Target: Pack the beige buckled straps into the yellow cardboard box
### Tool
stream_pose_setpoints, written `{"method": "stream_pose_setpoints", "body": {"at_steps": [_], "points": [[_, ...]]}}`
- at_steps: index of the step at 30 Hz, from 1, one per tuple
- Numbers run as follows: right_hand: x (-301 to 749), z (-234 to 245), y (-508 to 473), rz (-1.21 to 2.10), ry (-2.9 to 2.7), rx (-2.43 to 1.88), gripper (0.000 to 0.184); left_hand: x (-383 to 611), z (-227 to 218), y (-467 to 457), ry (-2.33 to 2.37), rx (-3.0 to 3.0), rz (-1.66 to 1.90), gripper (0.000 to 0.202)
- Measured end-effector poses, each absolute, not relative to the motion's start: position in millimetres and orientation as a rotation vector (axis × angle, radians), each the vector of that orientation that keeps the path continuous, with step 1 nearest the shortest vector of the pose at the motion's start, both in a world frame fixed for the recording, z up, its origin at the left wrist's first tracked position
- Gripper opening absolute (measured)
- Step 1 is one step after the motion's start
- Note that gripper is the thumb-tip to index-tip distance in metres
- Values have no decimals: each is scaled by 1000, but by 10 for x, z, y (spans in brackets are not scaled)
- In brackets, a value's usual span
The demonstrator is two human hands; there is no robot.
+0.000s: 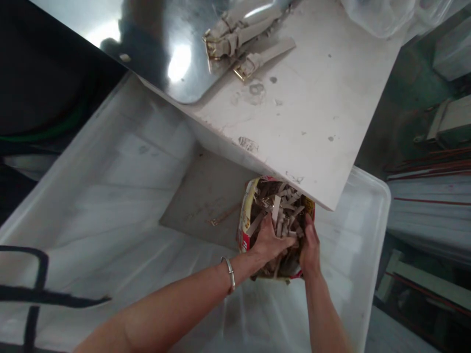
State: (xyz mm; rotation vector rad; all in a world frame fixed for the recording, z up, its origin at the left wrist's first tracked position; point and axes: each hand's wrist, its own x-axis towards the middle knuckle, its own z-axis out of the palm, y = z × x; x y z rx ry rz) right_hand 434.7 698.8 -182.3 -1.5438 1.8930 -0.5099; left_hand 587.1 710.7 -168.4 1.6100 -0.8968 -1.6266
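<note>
My left hand [268, 240] has its fingers curled down into a heap of beige strap pieces [281, 208], closing on a bunch of them; I cannot tell exactly how many it has. My right hand [310, 242] sits just beside it, fingers bent over the near right rim of the box, pressed into the same heap, though I cannot tell whether it grips a piece or only the edge. A silver bangle [230, 274] rings my left wrist.

The pieces fill a small cardboard box [243, 220] with red and yellow print, its top open. The box stands inside a large translucent plastic bin [371, 215], towards its far right corner, and is partly tucked under the corner of a white worktable [312, 113]. A grey board [206, 196] lies on the bin's floor to the left of the box, touching it.

On the worktable, well apart from my hands, lie several beige buckled straps [239, 44] with gold-coloured buckles, partly resting on a shiny metal plate [165, 49]. A clear plastic bag [382, 14] sits at the table's far right edge
</note>
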Motion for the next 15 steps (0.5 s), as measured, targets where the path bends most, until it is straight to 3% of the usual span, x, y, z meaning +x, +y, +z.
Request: {"method": "stream_pose_setpoints", "body": {"at_steps": [4, 7, 10, 15], "points": [[4682, -1961, 6939, -246, 1955, -1646, 97, 6217, -1745, 7027, -1013, 1724, -1535, 31], [4907, -2101, 6901, -28, 2083, -1727, 95, 6744, -1992, 6867, -1019, 1898, -1397, 32], [4994, -2230, 6899, -12, 2133, -1817, 92, 7309, -2514, 6800, -1075, 2193, -1239, 31], [4992, -2401, 6905, -37, 2155, -1919, 83, 7542, -3499, 7079, -1343, 2465, -1409, 25]]}}
